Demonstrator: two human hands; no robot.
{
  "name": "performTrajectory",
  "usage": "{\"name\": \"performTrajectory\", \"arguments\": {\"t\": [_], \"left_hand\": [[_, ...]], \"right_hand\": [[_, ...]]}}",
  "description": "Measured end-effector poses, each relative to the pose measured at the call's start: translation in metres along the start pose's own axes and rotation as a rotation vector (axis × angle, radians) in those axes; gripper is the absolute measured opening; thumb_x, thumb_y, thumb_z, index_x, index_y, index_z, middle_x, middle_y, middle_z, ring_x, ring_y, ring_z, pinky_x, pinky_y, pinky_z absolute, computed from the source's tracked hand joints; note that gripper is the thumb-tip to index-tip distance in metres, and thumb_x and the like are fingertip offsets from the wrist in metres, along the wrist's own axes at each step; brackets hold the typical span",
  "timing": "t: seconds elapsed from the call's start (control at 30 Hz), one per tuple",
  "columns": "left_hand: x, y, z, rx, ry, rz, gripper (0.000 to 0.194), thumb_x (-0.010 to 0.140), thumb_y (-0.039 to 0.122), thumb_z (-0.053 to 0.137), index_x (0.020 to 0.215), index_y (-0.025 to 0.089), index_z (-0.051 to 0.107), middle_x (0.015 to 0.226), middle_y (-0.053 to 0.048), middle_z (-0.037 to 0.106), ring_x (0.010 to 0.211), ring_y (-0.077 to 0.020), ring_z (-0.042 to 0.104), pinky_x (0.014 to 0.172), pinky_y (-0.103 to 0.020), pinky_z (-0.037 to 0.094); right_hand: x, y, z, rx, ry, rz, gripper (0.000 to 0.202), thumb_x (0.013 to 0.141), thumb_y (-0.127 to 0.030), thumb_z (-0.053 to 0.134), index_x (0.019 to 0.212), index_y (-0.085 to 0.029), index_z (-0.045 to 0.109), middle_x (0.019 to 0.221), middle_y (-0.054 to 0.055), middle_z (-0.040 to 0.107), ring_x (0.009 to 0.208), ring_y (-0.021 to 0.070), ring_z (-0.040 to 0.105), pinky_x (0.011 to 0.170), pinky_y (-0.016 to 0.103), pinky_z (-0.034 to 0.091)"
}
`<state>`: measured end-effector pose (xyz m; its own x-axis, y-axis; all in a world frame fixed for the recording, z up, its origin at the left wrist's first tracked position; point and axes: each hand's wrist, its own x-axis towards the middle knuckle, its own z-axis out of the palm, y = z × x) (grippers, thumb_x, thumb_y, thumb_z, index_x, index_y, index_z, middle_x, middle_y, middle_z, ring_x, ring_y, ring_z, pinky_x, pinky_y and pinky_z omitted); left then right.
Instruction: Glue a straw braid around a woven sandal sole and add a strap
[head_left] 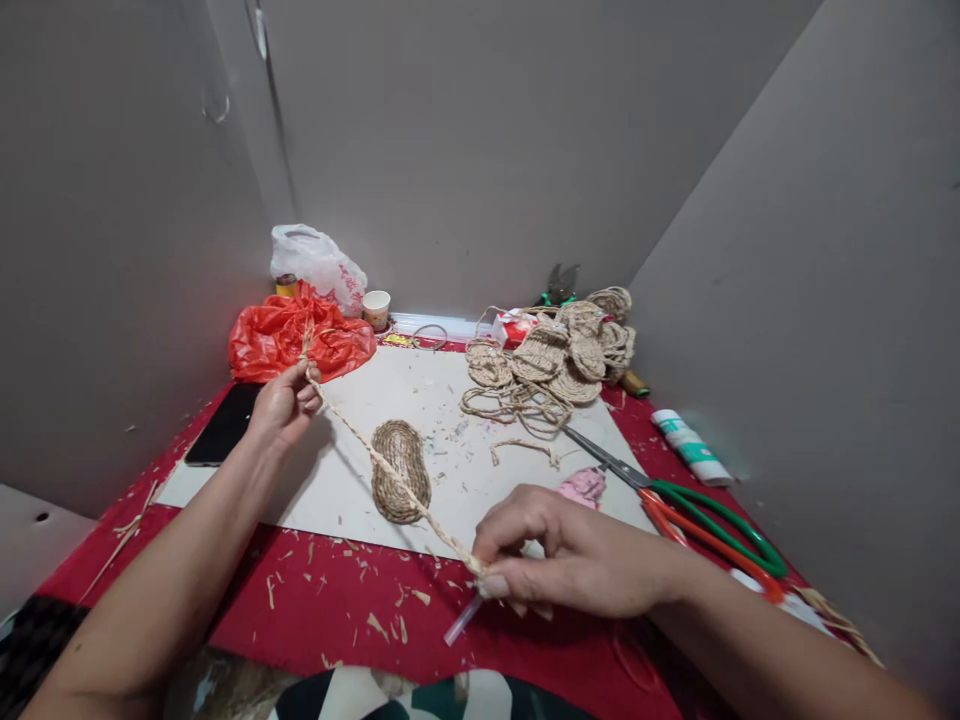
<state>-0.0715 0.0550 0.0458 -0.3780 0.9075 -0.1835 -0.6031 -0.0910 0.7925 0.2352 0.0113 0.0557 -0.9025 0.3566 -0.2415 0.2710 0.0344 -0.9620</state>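
The red-covered table [337, 610] bears a pale board [352, 405], a waisted woven pad [400, 485] near its middle. Round it I see a red bag [262, 345] at ten o'clock, cup [376, 310] at eleven, woven pile [541, 352] at two, white-and-green roll [691, 446] at three, black slab [221, 428] at nine.

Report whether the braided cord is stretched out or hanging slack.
Stretched out: the braided cord runs nearly straight from the left hand to the right hand, with no loop drooping between them.

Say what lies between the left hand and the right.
In the head view, a braided cord runs from left hand to right hand, crossing over the woven piece.
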Motion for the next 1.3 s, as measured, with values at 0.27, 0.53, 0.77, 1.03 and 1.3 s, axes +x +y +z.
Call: {"name": "performTrajectory", "arguments": {"t": [0.27, 0.53, 0.77, 1.03, 1.3], "left_hand": [[0.009, 0.013, -0.008, -0.012, 0.033, 0.034, 0.010, 0.080, 0.009, 0.054, 0.070, 0.012, 0.054, 0.055, 0.004, 0.053, 0.034, -0.0002, 0.032, 0.033, -0.012, 0.028], [0.011, 0.000, -0.013, 0.121, 0.267, 0.245, 0.035, 0.061, -0.002, 0.055, 0.091, 0.017, 0.055, 0.075, 0.001, 0.059, 0.058, -0.0071, 0.055, 0.052, -0.017, 0.045], [0.005, 0.001, -0.010, 0.244, 0.273, 0.764, 0.042, 0.063, -0.007, 0.050, 0.096, 0.018, 0.060, 0.107, -0.002, 0.063, 0.098, -0.0133, 0.059, 0.087, -0.027, 0.046], [-0.075, -0.043, 0.020, 0.868, -0.698, 0.635, 0.032, 0.092, 0.024, 0.050, 0.123, 0.022, 0.059, 0.121, -0.008, 0.065, 0.113, -0.0194, 0.059, 0.097, -0.035, 0.046], [-0.096, -0.067, 0.023, 0.922, -0.983, 0.931, 0.024, 0.084, 0.010, 0.060, 0.107, 0.016, 0.066, 0.084, -0.008, 0.073, 0.073, -0.0152, 0.067, 0.067, -0.026, 0.053]], "right_hand": [[-0.001, -0.002, -0.012, 0.174, 0.315, -0.042, 0.035, 0.081, -0.045, 0.065, 0.069, -0.014, 0.052, 0.052, -0.003, 0.052, 0.042, 0.0040, 0.042, 0.045, 0.017, 0.034], [0.006, 0.009, -0.023, 0.241, 0.402, -0.151, 0.028, 0.083, -0.038, 0.064, 0.071, -0.014, 0.055, 0.050, -0.005, 0.051, 0.037, 0.0025, 0.038, 0.038, 0.016, 0.027], [0.008, 0.011, -0.028, 0.229, 0.409, -0.164, 0.030, 0.083, -0.040, 0.063, 0.071, -0.015, 0.054, 0.051, -0.005, 0.053, 0.038, 0.0032, 0.040, 0.040, 0.017, 0.030], [0.010, 0.011, -0.018, 0.204, 0.282, -0.072, 0.032, 0.082, -0.043, 0.065, 0.074, -0.013, 0.057, 0.055, -0.003, 0.056, 0.044, 0.0046, 0.049, 0.047, 0.017, 0.038], [0.013, 0.014, -0.009, 0.251, 0.214, -0.028, 0.033, 0.080, -0.042, 0.068, 0.078, -0.010, 0.066, 0.065, 0.002, 0.064, 0.051, 0.0062, 0.056, 0.053, 0.018, 0.045]]}}
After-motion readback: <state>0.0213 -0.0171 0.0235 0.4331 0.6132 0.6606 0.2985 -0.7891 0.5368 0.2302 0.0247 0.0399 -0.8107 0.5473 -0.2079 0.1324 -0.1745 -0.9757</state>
